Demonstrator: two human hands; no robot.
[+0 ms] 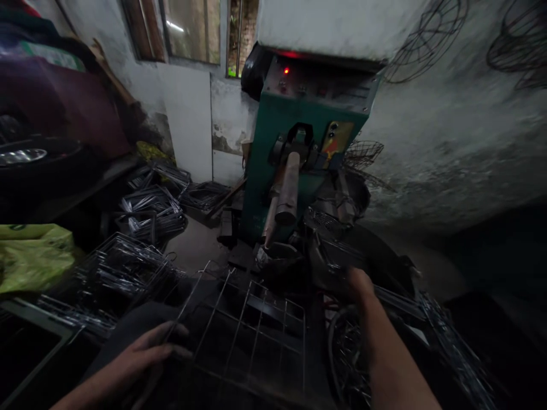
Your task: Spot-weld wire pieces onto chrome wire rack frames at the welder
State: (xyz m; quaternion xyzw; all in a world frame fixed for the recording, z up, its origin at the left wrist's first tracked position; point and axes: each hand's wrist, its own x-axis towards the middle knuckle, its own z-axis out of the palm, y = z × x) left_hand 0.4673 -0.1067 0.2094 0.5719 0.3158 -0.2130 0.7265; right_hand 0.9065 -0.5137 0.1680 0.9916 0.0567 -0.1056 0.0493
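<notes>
Currently L hand (pixel 149 347) pinches the wire grid (pixel 256 336) at its near-left edge, prob. to keep it flat before the green machine (pixel 299 114). R hand (pixel 359 285) reaches fwd into shadow; can't tell its grip.

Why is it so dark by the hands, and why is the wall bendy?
Head view: dim overall, brightest at the window and the red lamp on the green machine; the bottom lies in deep shadow, so the left hand on the wire grid and the right hand look murky and soft; the wide lens bows the wall near the edges.
</notes>
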